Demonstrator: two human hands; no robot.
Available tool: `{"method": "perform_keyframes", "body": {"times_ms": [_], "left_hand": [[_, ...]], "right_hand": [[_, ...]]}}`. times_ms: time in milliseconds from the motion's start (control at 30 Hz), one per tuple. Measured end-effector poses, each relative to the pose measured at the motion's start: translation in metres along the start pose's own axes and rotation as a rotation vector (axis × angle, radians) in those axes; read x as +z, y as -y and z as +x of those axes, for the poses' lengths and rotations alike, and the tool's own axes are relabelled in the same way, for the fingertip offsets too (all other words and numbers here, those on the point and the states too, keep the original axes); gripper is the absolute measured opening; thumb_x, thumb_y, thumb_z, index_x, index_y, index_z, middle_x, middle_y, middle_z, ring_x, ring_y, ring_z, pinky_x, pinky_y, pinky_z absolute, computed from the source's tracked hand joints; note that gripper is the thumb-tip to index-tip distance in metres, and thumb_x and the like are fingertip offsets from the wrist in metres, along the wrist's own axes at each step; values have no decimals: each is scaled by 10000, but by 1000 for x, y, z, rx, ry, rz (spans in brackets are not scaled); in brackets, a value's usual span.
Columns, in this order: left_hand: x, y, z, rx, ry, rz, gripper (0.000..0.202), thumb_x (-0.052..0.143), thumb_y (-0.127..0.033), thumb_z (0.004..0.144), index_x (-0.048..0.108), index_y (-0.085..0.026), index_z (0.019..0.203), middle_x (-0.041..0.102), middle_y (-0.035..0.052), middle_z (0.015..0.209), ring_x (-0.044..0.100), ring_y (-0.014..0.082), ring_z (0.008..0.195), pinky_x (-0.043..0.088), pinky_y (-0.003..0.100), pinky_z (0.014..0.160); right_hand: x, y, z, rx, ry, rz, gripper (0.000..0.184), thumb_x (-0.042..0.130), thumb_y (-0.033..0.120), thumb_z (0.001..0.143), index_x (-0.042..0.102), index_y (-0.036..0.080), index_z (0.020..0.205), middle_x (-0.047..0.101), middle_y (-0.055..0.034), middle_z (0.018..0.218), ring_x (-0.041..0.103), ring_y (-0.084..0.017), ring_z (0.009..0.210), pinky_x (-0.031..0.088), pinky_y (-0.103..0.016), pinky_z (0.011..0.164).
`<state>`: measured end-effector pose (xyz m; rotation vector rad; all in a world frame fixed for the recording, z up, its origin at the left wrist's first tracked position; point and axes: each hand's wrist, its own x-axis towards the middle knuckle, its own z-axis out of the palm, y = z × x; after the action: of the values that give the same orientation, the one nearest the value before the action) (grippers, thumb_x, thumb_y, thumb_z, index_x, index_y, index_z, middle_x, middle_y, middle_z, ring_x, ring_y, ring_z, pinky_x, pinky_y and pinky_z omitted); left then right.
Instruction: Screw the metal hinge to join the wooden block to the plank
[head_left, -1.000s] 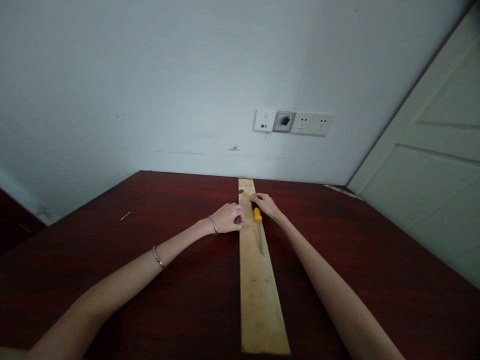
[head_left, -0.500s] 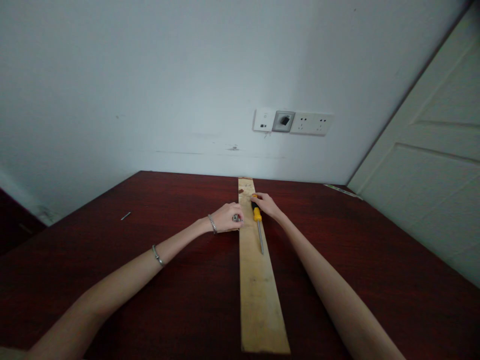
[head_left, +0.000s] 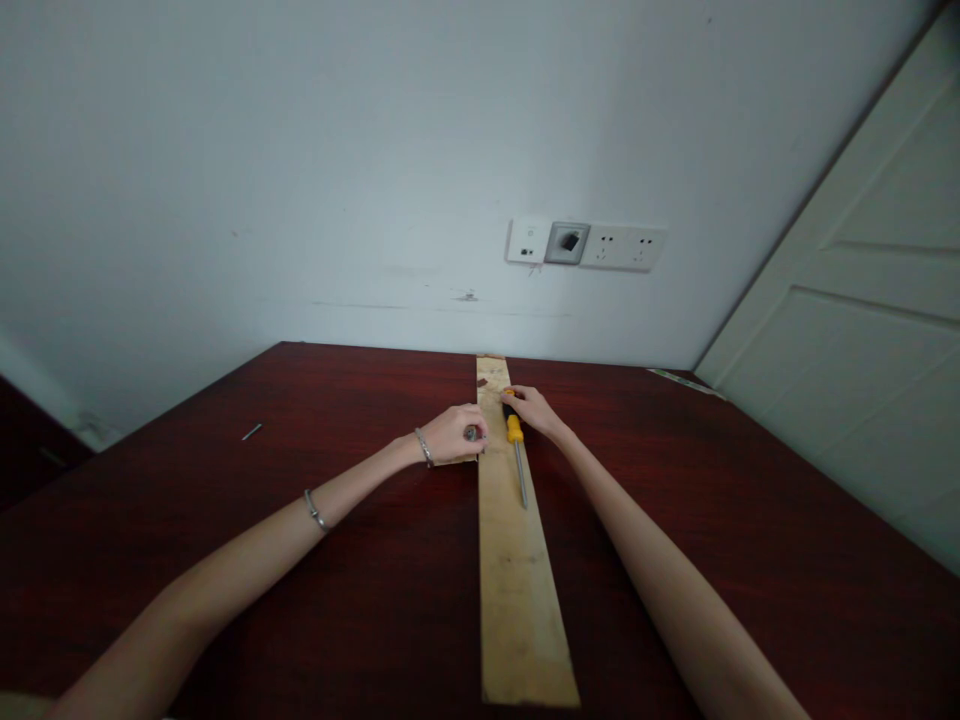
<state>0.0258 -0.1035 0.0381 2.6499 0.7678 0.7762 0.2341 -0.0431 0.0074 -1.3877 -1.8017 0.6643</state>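
A long pale wooden plank lies lengthwise on the dark red table, reaching to the wall. On it rests a screwdriver with a yellow and black handle, its shaft pointing toward me. My left hand sits at the plank's left edge, fingers curled round a small metallic object that I cannot name. My right hand lies by the top of the screwdriver handle, its fingers bent over the plank near the handle's far end; what they touch is hidden.
A small nail or screw lies on the table at the far left. Wall sockets sit on the white wall behind. A white door stands to the right. A thin strip lies at the table's back right corner.
My left hand has turned slightly, so the small metallic object shows more between its fingers. The plank, screwdriver and right hand stay nearly where they were.
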Motion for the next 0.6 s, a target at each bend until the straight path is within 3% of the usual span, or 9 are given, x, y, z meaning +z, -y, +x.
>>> {"method": "perform_keyframes", "body": {"times_ms": [167,467,600], "left_hand": [[-3,-3,0,-47,-78,-62,31,589,-168,744,607,-146,732,635,9,754,579,114,687,453,218,696],[-10,-2,1,-76,-46,-78,45,601,-182,752,596,-138,757,620,-14,690,541,71,570,438,165,574],[-24,8,-6,-67,-34,-33,67,598,-203,763,583,-139,752,606,-14,685,537,72,569,434,163,563]], "right_hand": [[0,-1,0,-7,3,9,333,522,392,758,692,149,909,694,-49,905,605,-197,843,436,-273,757],[2,-7,1,-15,1,54,323,515,387,764,695,147,884,696,-47,875,610,-197,815,444,-269,725],[2,-8,0,-7,-12,77,332,506,405,772,694,162,898,699,-37,894,615,-199,829,459,-276,740]]}}
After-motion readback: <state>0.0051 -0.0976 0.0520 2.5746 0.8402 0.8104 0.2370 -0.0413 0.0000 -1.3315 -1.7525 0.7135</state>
